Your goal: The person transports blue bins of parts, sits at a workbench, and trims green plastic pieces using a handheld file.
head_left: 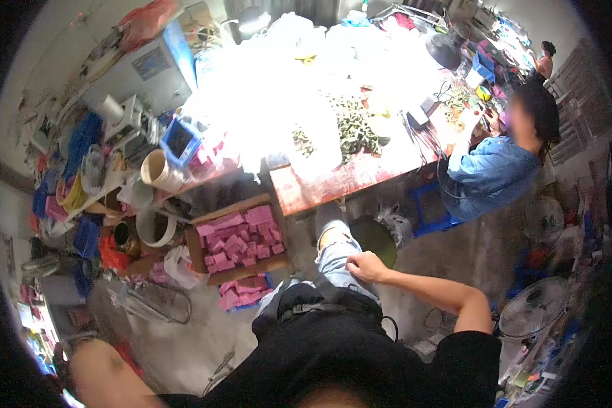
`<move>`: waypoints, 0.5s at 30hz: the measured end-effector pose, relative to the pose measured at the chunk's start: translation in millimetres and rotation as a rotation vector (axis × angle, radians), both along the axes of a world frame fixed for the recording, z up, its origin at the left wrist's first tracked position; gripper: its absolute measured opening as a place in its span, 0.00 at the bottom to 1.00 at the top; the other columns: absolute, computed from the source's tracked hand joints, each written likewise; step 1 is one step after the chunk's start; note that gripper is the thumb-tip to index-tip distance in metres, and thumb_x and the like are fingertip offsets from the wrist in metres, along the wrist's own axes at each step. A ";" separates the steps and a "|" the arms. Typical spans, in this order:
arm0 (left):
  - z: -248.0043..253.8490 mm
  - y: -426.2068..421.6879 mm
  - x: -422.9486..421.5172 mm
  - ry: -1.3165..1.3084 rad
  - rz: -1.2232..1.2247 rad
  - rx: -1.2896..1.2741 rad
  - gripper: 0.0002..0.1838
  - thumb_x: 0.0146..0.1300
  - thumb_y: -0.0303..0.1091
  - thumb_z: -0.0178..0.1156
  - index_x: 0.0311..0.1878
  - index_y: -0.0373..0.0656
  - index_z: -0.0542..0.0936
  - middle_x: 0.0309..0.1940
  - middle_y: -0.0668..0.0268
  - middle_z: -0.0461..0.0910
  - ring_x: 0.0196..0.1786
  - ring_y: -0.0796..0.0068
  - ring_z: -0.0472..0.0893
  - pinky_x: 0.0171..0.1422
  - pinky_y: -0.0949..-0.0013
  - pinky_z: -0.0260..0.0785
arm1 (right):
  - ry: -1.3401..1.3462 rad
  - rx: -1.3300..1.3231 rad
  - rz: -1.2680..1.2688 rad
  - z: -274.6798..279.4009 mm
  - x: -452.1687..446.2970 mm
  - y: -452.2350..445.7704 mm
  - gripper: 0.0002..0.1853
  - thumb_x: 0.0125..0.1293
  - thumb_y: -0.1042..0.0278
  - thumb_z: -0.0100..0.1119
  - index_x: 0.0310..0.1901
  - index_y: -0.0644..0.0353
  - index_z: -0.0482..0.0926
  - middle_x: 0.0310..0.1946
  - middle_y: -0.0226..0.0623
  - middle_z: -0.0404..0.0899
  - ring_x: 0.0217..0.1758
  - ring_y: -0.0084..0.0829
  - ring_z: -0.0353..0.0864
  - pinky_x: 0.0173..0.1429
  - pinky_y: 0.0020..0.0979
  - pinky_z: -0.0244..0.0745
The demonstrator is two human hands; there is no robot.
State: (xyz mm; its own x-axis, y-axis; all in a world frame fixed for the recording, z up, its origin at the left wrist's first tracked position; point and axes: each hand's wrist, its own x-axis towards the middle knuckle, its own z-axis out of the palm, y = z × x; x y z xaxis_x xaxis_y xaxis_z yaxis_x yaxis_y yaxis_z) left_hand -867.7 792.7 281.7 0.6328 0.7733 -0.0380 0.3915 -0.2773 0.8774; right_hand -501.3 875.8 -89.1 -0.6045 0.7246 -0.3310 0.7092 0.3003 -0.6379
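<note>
My right hand (368,266) rests against the thigh of my blue jeans (336,258), its fingers curled in. Whether anything is inside those fingers is hidden. At the lower left my bent left arm (105,370) shows, but the left hand is out of sight. Ahead of me stands a work table (306,194) with a red-brown edge, its far part washed out by glare. A pile of green leafy-looking pieces (357,126) lies on it. Left of my leg, an open cardboard box (236,273) holds several pink bundles (241,238).
More pink bundles (245,291) lie below the box. A person in a denim shirt (493,173) sits at the table's right side; another person (544,64) is farther back. Buckets (158,170) and a blue crate (181,141) crowd the left. A floor fan (534,306) stands right.
</note>
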 end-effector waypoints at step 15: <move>-365.5 98.1 109.3 0.226 0.001 -1.410 0.16 0.59 0.40 0.54 0.44 0.39 0.79 0.34 0.62 0.81 0.37 0.75 0.79 0.43 0.70 0.71 | -0.243 -0.307 -0.183 -63.3 114.4 180.6 0.10 0.54 0.63 0.50 0.29 0.60 0.78 0.23 0.46 0.78 0.28 0.45 0.79 0.35 0.40 0.73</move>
